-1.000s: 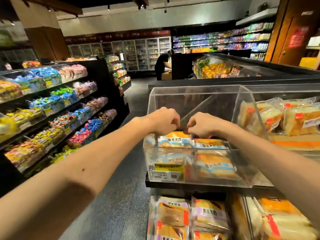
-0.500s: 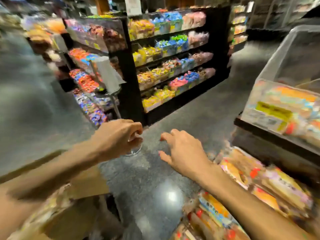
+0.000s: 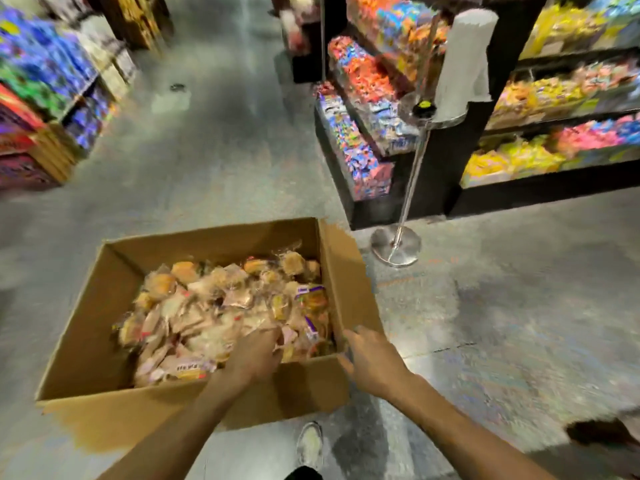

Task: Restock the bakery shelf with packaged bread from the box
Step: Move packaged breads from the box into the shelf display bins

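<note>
A person's left hand [image 3: 256,355] rests among packaged bread [image 3: 221,306] in a cardboard box [image 3: 86,341] on the shop floor [image 3: 502,306], its grip lost to blur, while the right hand [image 3: 372,358], fingers loosely spread and holding nothing, is at the box's right wall.

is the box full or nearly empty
Fairly full, not brimful: bread packs lie heaped across the open box, partway up its walls. The left hand is in the pile.
</note>
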`<control>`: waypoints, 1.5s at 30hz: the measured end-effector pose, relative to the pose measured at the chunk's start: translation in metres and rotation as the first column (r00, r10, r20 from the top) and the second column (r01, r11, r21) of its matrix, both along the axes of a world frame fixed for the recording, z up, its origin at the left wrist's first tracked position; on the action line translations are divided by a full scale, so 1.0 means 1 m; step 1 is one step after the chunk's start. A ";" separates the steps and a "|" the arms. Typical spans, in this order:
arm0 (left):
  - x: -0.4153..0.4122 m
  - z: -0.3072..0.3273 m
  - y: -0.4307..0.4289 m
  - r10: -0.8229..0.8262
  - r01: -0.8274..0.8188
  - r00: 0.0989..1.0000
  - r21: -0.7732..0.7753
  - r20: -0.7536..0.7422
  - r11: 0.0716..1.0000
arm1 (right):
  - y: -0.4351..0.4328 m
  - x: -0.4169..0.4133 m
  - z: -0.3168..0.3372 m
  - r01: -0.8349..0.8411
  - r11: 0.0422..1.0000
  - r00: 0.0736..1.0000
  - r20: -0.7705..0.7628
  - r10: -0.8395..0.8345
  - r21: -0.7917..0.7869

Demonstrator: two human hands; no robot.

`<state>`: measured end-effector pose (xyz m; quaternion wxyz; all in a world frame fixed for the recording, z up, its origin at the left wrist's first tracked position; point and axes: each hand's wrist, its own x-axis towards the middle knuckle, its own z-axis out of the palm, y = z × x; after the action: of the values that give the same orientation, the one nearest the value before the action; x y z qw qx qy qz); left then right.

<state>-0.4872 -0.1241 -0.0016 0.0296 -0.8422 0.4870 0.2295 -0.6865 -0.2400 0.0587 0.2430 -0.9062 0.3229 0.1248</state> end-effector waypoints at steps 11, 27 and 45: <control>0.095 -0.119 -0.026 0.132 -0.031 0.931 0.285 -0.341 0.958 | -0.042 0.151 -0.124 0.188 0.935 0.948 -0.303 -0.093 0.302; 0.075 -0.194 -0.076 0.301 -0.022 0.809 0.485 -0.505 0.874 | -0.061 0.190 -0.241 0.736 0.604 0.654 -0.549 -0.520 0.305; 0.121 -0.150 -0.052 0.475 -0.250 0.315 0.411 -0.822 0.877 | -0.064 0.193 -0.211 0.691 -0.167 0.513 -0.640 -0.571 0.703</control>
<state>-0.3661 -0.1762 -0.1520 -0.2035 -0.6599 0.1937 0.6968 -0.4937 -0.3039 -0.1522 0.7315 -0.2760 0.5918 0.1965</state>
